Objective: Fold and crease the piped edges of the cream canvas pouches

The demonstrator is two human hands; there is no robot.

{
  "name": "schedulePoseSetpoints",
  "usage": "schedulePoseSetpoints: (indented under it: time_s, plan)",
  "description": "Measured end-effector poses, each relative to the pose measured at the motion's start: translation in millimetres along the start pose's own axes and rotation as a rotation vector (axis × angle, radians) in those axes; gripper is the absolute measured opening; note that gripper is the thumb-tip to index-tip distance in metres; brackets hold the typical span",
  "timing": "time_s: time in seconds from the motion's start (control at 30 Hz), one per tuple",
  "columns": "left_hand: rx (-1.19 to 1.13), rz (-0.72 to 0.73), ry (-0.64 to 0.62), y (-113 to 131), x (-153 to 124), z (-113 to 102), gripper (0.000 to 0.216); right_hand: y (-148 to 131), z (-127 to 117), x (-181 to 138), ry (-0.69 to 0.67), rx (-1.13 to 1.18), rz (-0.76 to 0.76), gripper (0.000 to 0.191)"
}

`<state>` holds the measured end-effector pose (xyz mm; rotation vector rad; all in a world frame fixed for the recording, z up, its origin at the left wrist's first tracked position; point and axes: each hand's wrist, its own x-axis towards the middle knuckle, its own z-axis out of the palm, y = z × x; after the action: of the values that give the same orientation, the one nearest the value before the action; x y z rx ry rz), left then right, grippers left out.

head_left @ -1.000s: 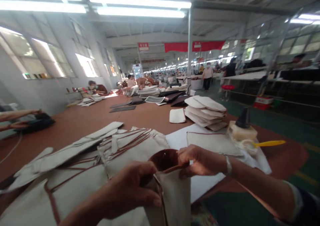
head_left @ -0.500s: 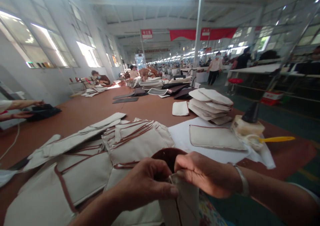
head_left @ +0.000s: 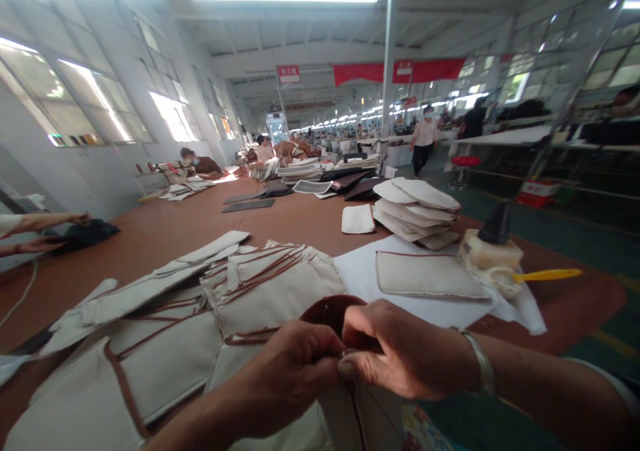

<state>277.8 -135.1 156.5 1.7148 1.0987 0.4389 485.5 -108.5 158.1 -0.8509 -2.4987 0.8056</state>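
Note:
At the table's near edge, my left hand (head_left: 295, 364) and my right hand (head_left: 403, 351) meet, pinching the upper edge of a cream bag piece (head_left: 373, 414) between thumbs and fingers. A dark seam runs down this piece, which hangs below my hands. The exact spot under my fingertips is hidden. Just behind my fingers lies a brown rounded thing (head_left: 327, 310), partly covered. To the left, cream bag panels with brown trim (head_left: 173, 358) spread over the table. A flat cream panel (head_left: 430, 274) rests on white paper (head_left: 350, 264) beyond my right hand.
Stacked cream pieces (head_left: 417, 204) stand on the brown table (head_left: 295, 221). At right are a yellowish container (head_left: 490, 250) topped by a black cone and a yellow-handled tool (head_left: 547, 275). Another person's hands (head_left: 47, 238) handle dark cloth at far left. A person (head_left: 424, 138) stands in the aisle.
My right thumb has come down over the edge, nearer my left fingertips, and my left thumb has drawn back. The view has shifted slightly. The other person's hands at far left moved a little.

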Motion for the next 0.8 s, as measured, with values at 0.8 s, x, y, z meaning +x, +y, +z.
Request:
schedulePoseSetpoints:
  time_s: [0.8]
  plan:
    - [0.469, 0.211, 0.381, -8.1, -4.0, 15.9, 0.014, 4.3, 12.0, -4.5, 0.048, 0.219, 0.243, 0.014]
